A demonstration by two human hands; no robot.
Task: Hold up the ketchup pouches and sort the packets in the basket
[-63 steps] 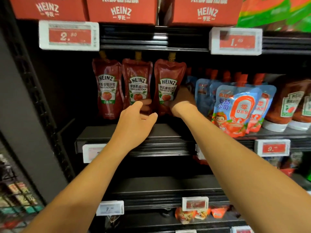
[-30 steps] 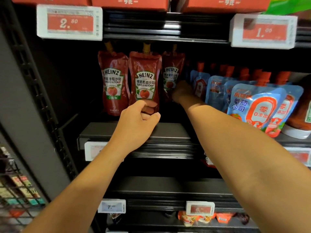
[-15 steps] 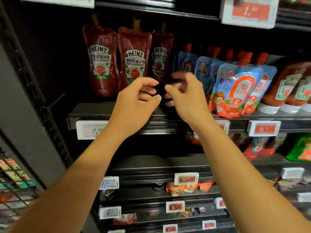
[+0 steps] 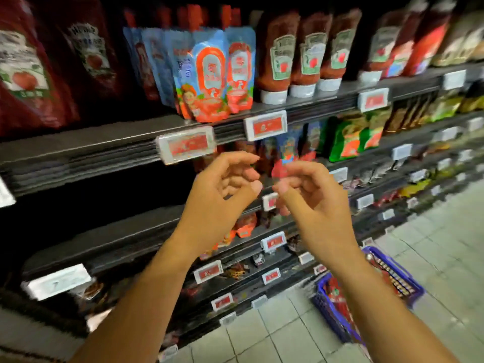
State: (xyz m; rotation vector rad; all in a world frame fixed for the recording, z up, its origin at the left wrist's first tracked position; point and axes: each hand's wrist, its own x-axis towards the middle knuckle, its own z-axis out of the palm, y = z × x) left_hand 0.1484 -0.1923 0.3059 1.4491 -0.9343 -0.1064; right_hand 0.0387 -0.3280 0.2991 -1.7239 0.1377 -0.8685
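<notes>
Both hands hang in the air in front of the shelves, holding nothing. The left hand (image 4: 222, 189) has loosely curled fingers, thumb tip raised toward the right hand (image 4: 311, 195), whose fingers are likewise relaxed and curled; the two thumbs are near each other but apart. Behind them is a shelf edge with a price tag (image 4: 186, 144) just above the left hand. On that shelf stand the blue tomato sauce pouches (image 4: 209, 74), well above the hands, with red ketchup pouches (image 4: 23, 72) to their left (blurred, labels hard to read) and upside-down ketchup bottles (image 4: 277, 56) to their right. Low on the right, a blue shopping basket (image 4: 366, 297) sits on the tiled floor (image 4: 445, 244), partly hidden by the right forearm.
</notes>
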